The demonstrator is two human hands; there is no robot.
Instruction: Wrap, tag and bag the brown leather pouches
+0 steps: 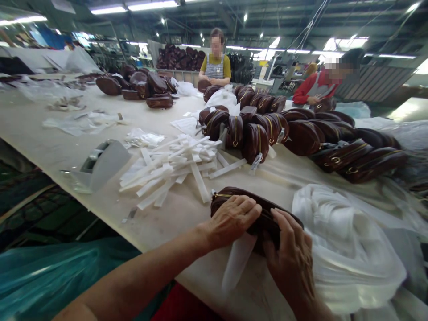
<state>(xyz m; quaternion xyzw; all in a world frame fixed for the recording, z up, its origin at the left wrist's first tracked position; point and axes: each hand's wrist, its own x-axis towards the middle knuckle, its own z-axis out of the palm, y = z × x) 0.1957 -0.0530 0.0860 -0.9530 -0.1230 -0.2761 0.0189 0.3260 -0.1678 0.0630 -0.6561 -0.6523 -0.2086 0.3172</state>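
Brown bag: on the table, directly ahead of us, beneath both our hands.
Long axis: crosswise to us, dipping a bit toward our right; left end reads slightly farther off.
Zip: gold line along the top, plainest at the left end; our fingers cover some of the rest.
Left hand: fingers bent over the bag's left half, back of hand up. Thumb hidden, so we can't tell if it pinches or just presses.
Right hand: fingers curled over the right half, thumb low on our side; part-closed, bag held between.
Nearer hand: neither; both touch the bag, one per half, with a small gap between fingertips near mid-length.
White strip: emerges below our left hand, runs toward us, between the forearms. Upper end hidden; we can't tell if it's attached.
Strip pile: beyond the bag, to its left, apart from our hands.
White roll: just beside our right hand, on its outer side.
Other bags: grouped farther across the table, clear of our reach line.
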